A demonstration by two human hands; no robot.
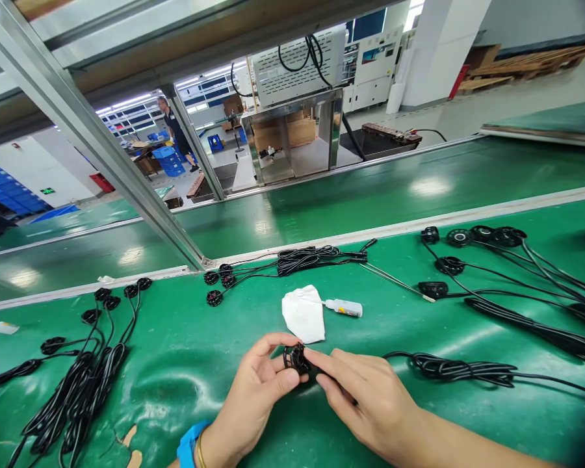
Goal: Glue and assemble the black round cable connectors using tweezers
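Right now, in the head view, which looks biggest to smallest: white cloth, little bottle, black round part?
1. white cloth
2. little bottle and black round part: they look about alike. The part is nearer and partly hidden, so I won't rank them.

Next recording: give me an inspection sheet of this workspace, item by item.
Surface: green mat, worn patches at its near edge.
Job's things: black round part, its coiled lead lying to the right.
Clutter: white cloth, with a small white bottle beside it.
Hands: left hand and right hand both pinch the black round part.
Cables: left bundle, middle bundle, right bundle, all black with round ends.
Surroundings: conveyor belt, metal frame post, a person standing far back.
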